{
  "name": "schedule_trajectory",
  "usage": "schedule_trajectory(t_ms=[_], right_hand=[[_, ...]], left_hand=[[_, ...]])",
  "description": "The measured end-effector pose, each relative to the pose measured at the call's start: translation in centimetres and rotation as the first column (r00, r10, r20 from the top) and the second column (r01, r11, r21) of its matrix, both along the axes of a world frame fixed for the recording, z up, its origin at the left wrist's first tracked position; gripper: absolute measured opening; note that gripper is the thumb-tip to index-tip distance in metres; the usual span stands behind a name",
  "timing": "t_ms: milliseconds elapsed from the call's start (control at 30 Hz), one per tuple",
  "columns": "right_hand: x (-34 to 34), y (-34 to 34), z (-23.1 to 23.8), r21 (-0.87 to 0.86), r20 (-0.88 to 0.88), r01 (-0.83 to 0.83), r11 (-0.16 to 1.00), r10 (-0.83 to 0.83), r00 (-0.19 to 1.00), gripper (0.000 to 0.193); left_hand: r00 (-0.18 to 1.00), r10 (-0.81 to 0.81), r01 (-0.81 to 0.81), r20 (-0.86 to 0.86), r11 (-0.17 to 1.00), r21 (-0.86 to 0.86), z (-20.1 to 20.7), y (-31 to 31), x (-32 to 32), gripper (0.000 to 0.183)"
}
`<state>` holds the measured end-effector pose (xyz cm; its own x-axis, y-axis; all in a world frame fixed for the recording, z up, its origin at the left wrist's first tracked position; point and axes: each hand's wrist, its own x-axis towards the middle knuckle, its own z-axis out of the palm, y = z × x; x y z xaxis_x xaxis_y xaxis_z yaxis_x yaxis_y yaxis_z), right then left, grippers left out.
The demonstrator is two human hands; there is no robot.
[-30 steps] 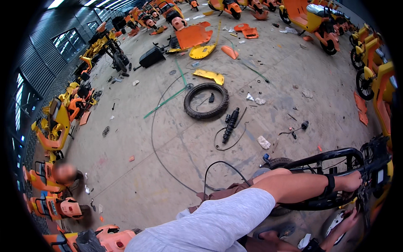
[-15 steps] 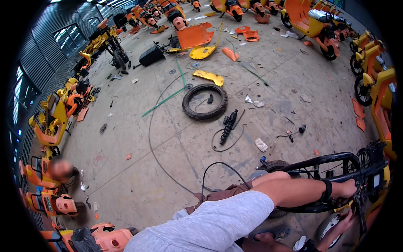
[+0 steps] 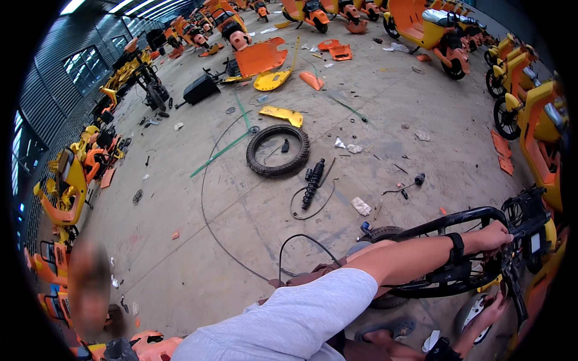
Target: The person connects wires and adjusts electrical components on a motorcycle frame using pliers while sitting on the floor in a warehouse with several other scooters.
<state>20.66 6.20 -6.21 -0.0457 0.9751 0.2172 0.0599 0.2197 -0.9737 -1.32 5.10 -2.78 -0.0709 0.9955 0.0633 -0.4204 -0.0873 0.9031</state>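
Gripping hands (image 3: pixel 497 237), fingers hidden behind handlebar (image 3: pixel 457 219).

Black tubular bike frame (image 3: pixel 457 218) lies tilted beside its wheel (image 3: pixel 385 231).

Scooter-dismantling warehouse: orange scooters (image 3: pixel 435 29), loose tyre (image 3: pixel 277 150)

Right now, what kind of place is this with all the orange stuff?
Probably a big workshop or warehouse where scooters are taken apart. Orange scooters stand around the edges, and a loose tyre, a black spring and orange panels lie on the concrete floor.
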Motion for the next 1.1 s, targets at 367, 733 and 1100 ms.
schedule_trajectory(t_ms=[367, 733, 1100], right_hand=[[0.9, 0.5, -1.4, -0.008, -0.066, -0.033, 0.999, 0.033, 0.997, 0.037], [-0.8, -2.0, 2.6, -0.031, -0.177, -0.051, 0.998, 0.045, 0.983, 0.028], [-0.2, -2.5, 2.7, -0.013, -0.166, -0.070, 0.997, 0.067, 0.984, 0.027]], left_hand=[[0.964, -0.053, 0.001, -0.260, 0.981, -0.195, 1.4, -3.1, 3.2, 0.028], [0.945, -0.193, 0.108, -0.263, 0.946, -0.307, 1.7, -2.3, 2.9, 0.034], [0.932, -0.169, 0.077, -0.320, 0.956, -0.282, 1.9, -4.2, 4.9, 0.033]])
